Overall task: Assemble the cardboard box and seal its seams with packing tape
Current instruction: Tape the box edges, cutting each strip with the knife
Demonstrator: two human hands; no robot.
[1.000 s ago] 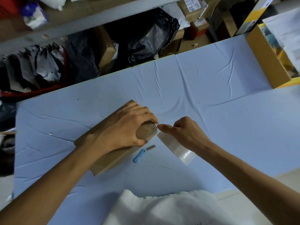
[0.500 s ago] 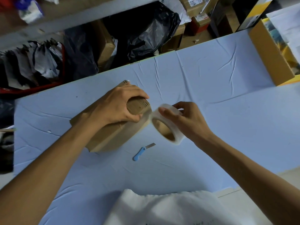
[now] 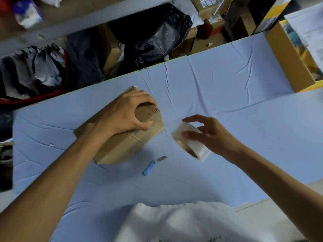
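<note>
**Roll sits just off the box's open-facing end, to the right of my left hand**

The desk point(image 3: 227, 95) under both my arms is covered in creased pale blue.

On it lies the cardboard box point(image 3: 122, 147), plain brown and folded up into shape. Its long axis runs from under my left wrist out past my fingertips, toward my right hand. The end nearest my right hand looks rounded and a little crushed, with dark print on top. A seam line shows along the side facing me.

My left hand point(image 3: 125, 114) is clamped on that far end, with fingers curled over the top and thumb pressed into the near side, pinning the box down.

My right hand point(image 3: 209, 135) is to the right of the box, near it but not touching. It is closed on the tape roll point(image 3: 190, 145), thumb on the near face and forefinger hooked over the top edge, while the other fingers are spread loosely.

The roll is whitish-clear with a brown core and is tilted so that the core opening looks down toward me. It lies just beside the box's end, between my two hands, and my right hand is the nearer one. I cannot tell whether tape bridges that small gap.

I judge the next pull has to run in line with the box's length, away from my left fingertips.

A small blue-handled knife point(image 3: 152, 165) lies on the desk, nearer to me than either hand, with its blade pointing toward the roll.
</note>
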